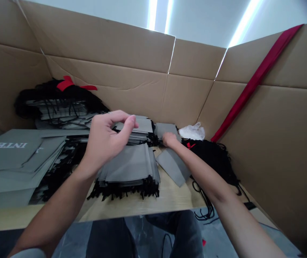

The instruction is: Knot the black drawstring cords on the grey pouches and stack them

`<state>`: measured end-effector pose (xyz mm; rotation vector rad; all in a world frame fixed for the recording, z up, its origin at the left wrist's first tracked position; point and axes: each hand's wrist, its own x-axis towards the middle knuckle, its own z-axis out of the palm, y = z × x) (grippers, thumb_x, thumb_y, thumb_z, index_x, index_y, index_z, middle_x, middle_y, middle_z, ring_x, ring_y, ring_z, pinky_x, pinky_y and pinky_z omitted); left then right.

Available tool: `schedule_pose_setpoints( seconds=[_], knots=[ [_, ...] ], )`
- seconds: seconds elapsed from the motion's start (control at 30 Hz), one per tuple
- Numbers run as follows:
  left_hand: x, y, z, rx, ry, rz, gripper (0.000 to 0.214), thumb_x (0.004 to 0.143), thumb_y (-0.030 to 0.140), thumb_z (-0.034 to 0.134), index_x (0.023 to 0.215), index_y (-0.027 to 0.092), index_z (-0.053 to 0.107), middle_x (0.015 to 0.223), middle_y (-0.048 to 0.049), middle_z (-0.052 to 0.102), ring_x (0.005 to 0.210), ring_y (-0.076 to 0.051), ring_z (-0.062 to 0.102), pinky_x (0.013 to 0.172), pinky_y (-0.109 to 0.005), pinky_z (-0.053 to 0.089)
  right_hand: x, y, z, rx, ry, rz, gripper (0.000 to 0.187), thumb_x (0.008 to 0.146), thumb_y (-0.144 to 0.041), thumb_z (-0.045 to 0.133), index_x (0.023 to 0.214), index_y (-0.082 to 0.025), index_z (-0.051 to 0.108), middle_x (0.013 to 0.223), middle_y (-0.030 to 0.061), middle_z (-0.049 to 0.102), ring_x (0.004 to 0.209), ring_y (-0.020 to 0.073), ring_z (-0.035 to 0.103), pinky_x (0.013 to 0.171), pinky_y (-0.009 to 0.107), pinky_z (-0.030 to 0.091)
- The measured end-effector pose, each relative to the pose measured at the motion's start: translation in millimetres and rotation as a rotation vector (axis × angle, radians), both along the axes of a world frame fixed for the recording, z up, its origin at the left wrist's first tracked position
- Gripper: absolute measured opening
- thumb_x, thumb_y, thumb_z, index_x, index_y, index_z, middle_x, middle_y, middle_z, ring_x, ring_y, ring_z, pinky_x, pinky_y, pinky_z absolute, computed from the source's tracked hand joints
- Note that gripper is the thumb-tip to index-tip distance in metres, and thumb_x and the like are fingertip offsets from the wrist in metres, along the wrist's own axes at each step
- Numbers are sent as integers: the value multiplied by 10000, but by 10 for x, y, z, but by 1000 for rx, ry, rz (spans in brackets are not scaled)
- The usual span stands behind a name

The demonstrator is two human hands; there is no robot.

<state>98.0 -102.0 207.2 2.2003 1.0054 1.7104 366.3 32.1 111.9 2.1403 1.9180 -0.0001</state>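
My left hand (pixel 107 138) hovers above a stack of grey drawstring pouches (pixel 130 166) with black cords, its fingers curled together in a pinch; whether anything is in them I cannot make out. My right hand (pixel 169 139) reaches farther back. It rests closed on a grey pouch (pixel 166 129) beside a second stack (pixel 139 130). A single grey pouch (pixel 173 166) lies flat on the wooden table (pixel 166 200) under my right forearm.
Cardboard walls (pixel 142 82) enclose the table on three sides. Large grey bags with white lettering (pixel 10 157) lie at the left. Behind them is a bundle with black cords and a red ribbon (pixel 64 84). Black cords (pixel 215 157) pile at the right, beside white plastic (pixel 193 132).
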Motion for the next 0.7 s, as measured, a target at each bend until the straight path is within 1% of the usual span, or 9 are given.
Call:
schedule_pose_setpoints(
  seconds=[0.07, 0.13, 0.23, 0.33, 0.43, 0.5, 0.6, 0.67, 0.7],
  knots=[
    [71, -80, 111, 44, -48, -53, 203, 1017, 314, 707, 871, 237, 825, 844, 20, 798, 778, -144, 696, 785, -287, 544, 43, 101, -76, -16, -4, 7, 409, 1070, -392, 736, 1391, -145, 674, 1391, 139, 683, 1208, 272, 713, 1028, 478, 639],
    [84, -133, 146, 42, -60, -80, 183, 1030, 319, 719, 900, 254, 829, 858, 30, 799, 792, -140, 702, 783, -290, 547, 110, 174, -145, -28, -9, 19, 402, 1073, -391, 732, 1392, -153, 674, 1395, 133, 683, 1212, 272, 712, 1030, 482, 638],
    [57, -150, 118, -2, -58, -78, 244, 1051, 326, 696, 845, 271, 815, 818, 35, 782, 780, -151, 706, 733, -316, 534, 232, 251, -193, -28, -17, 34, 395, 1075, -391, 729, 1391, -159, 676, 1396, 130, 683, 1214, 271, 711, 1034, 482, 637],
    [51, -97, 72, 4, -125, -70, 325, 1059, 312, 675, 763, 255, 797, 764, 18, 769, 781, -167, 719, 684, -324, 517, 323, 288, -159, -24, -18, 45, 393, 1073, -388, 732, 1384, -154, 679, 1390, 132, 686, 1211, 270, 712, 1032, 480, 638],
    [74, -9, 47, 29, -154, -85, 347, 1043, 303, 688, 720, 227, 789, 733, 9, 767, 751, -156, 715, 674, -295, 520, 339, 263, -74, -10, -11, 48, 382, 1073, -387, 734, 1373, -156, 685, 1380, 130, 690, 1204, 267, 715, 1026, 468, 639],
    [89, 53, 33, -11, -106, -111, 357, 1031, 311, 694, 699, 212, 775, 696, 10, 745, 682, -141, 682, 640, -279, 502, 317, 209, 2, 19, -7, 43, 373, 1074, -387, 732, 1367, -159, 688, 1369, 125, 695, 1194, 263, 718, 1018, 462, 642],
    [109, 153, -16, -163, 17, -159, 413, 1049, 397, 650, 706, 199, 764, 665, -3, 715, 613, -153, 643, 579, -280, 469, 275, 74, 173, 112, -11, 13, 368, 1077, -389, 729, 1358, -155, 690, 1351, 122, 702, 1176, 257, 724, 1007, 460, 646],
    [134, 226, -83, -299, 82, -211, 456, 1065, 491, 613, 761, 194, 778, 716, -25, 741, 638, -178, 664, 580, -286, 492, 243, -68, 342, 210, -25, -26, 373, 1076, -396, 730, 1346, -142, 695, 1339, 130, 707, 1167, 256, 727, 1008, 457, 645],
    [156, 261, -124, -353, 97, -235, 466, 1068, 532, 600, 817, 191, 794, 774, -41, 768, 674, -194, 689, 597, -291, 518, 217, -163, 442, 268, -35, -49, 383, 1073, -401, 734, 1340, -129, 696, 1331, 137, 710, 1163, 257, 729, 1008, 457, 644]
  ],
)
